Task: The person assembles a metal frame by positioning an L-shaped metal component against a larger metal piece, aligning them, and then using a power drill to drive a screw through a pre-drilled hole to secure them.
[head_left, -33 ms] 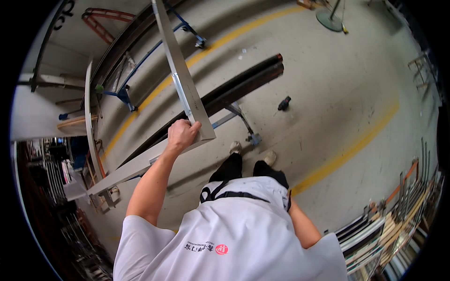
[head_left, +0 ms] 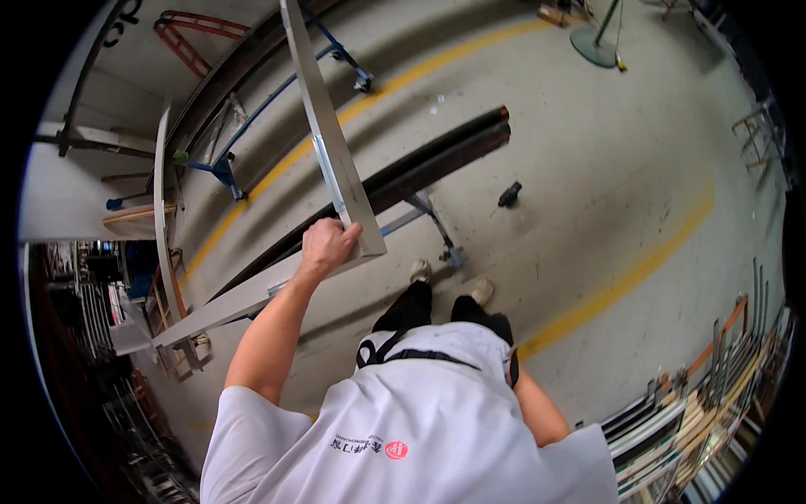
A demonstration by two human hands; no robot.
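Note:
My left hand (head_left: 329, 244) is closed around the near corner of a large grey metal frame (head_left: 329, 133), thumb lying along its edge. One bar of the frame runs up and away from the corner; another bar goes off to the lower left. A shiny strip (head_left: 326, 168) lies in the inner side of the upper bar. Beyond and partly under the frame are long dark bars (head_left: 441, 153) on a blue wheeled stand (head_left: 438, 220). My right forearm (head_left: 537, 412) hangs at my side, and its hand is hidden behind my body.
A black cordless tool (head_left: 510, 195) lies on the floor right of the dark bars. Racks of long profiles stand at the lower right (head_left: 693, 420) and left (head_left: 96, 294). A blue wheeled cart (head_left: 225, 172) is at the far left. A pole on a round base (head_left: 594, 48) stands far off.
The view has shifted slightly. My left hand keeps its hold on the frame's corner.

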